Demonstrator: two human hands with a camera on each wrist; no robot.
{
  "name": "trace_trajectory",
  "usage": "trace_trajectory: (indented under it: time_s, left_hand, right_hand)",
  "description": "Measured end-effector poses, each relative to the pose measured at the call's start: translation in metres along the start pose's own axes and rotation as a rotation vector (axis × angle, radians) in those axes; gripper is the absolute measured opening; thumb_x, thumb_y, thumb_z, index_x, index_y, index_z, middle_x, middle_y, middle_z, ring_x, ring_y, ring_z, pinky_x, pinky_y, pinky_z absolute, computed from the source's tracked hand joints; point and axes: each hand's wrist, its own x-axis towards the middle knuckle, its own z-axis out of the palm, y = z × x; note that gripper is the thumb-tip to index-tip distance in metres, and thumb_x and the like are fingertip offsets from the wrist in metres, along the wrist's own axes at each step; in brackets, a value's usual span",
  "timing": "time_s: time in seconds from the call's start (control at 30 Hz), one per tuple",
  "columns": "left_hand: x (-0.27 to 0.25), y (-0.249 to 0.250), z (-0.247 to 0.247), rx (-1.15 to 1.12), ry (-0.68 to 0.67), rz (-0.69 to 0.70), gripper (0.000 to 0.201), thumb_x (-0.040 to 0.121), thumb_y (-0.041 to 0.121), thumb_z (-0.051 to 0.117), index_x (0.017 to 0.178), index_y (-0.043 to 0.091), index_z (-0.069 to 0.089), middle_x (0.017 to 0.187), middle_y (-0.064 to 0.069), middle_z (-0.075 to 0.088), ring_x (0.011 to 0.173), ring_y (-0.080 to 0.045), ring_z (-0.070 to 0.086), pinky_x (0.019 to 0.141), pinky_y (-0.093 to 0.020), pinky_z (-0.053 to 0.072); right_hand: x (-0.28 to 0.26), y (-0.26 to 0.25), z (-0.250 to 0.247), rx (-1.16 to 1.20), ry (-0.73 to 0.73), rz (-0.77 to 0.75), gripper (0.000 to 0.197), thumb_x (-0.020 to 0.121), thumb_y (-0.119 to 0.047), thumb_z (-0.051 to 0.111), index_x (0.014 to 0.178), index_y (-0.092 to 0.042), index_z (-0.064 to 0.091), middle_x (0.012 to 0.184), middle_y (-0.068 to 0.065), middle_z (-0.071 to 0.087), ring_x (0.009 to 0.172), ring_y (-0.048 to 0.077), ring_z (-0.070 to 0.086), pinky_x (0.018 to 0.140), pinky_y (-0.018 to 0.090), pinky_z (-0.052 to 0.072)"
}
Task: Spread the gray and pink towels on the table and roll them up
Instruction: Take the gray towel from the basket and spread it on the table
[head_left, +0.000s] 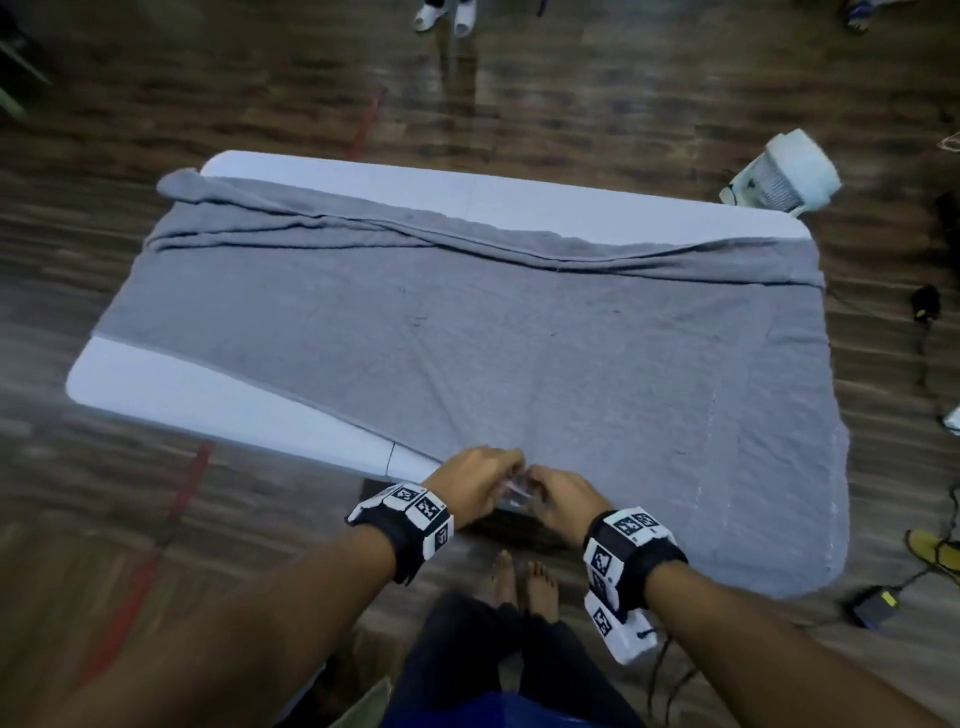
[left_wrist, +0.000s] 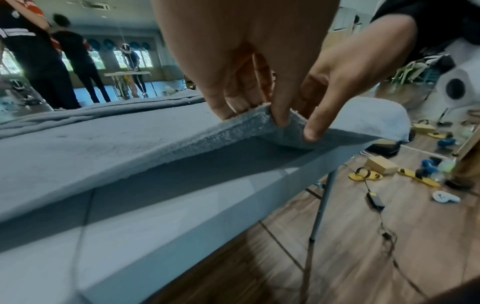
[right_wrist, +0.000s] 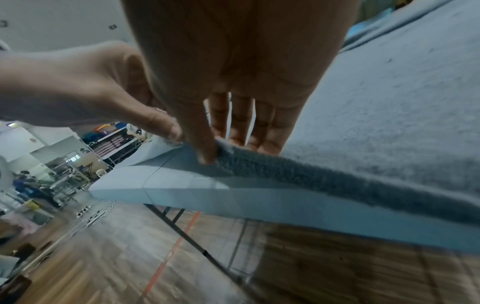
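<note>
At the near edge of the white worktop, the left hand and right hand meet side by side, each grip pinching the hem of the gray towel between thumb and fingers and lifting it slightly. The towel lies spread across the worktop, its far edge bunched in folds, its right end hanging over.
</note>
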Motion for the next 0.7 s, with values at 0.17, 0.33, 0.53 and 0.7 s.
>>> trace_trajectory:
  time_s: [0.17,0.33,0.53,0.7]
  left_hand:
    - [-0.015,-0.055,-0.018,0.301,-0.047,-0.164,0.032,0.079,0.004,0.053,0.108,0.015,0.060,0.108,-0.010,0.060,0.105,-0.031,0.054,0.083,-0.037,0.039]
    - [-0.036,-0.099,-0.042,0.308,-0.097,-0.190,0.022,0.090,0.013,0.049,0.110,0.018,0.057,0.107,-0.008,0.061,0.102,-0.030,0.057,0.079,-0.035,0.039]
    - [-0.064,-0.097,-0.049,-0.033,-0.064,0.036,0.033,0.085,0.013,0.057,0.116,0.010,0.049,0.110,-0.015,0.064,0.099,-0.035,0.059,0.078,-0.039,0.046]
    - [-0.080,-0.147,-0.062,0.159,-0.130,0.018,0.035,0.080,0.007,0.056,0.115,0.011,0.050,0.113,-0.013,0.058,0.102,-0.035,0.055,0.080,-0.039,0.042]
  right_hand:
    - [-0.007,0.000,0.002,-0.034,-0.050,-0.009,0.008,0.083,-0.024,0.059,0.084,-0.032,0.057,0.079,-0.005,0.060,0.079,0.022,0.057,0.070,0.031,0.044]
    - [0.004,-0.015,-0.005,-0.092,-0.049,0.025,0.017,0.081,-0.034,0.067,0.095,-0.029,0.059,0.095,-0.005,0.061,0.090,0.018,0.058,0.080,0.031,0.048]
    - [0.055,-0.107,0.027,-0.001,0.058,-0.007,0.046,0.078,-0.041,0.072,0.118,-0.023,0.056,0.113,0.001,0.061,0.101,0.017,0.056,0.084,0.027,0.042]
    - [0.061,-0.131,0.057,-0.028,0.110,0.130,0.012,0.082,-0.029,0.063,0.094,-0.027,0.065,0.087,0.000,0.069,0.088,0.026,0.064,0.076,0.031,0.050]
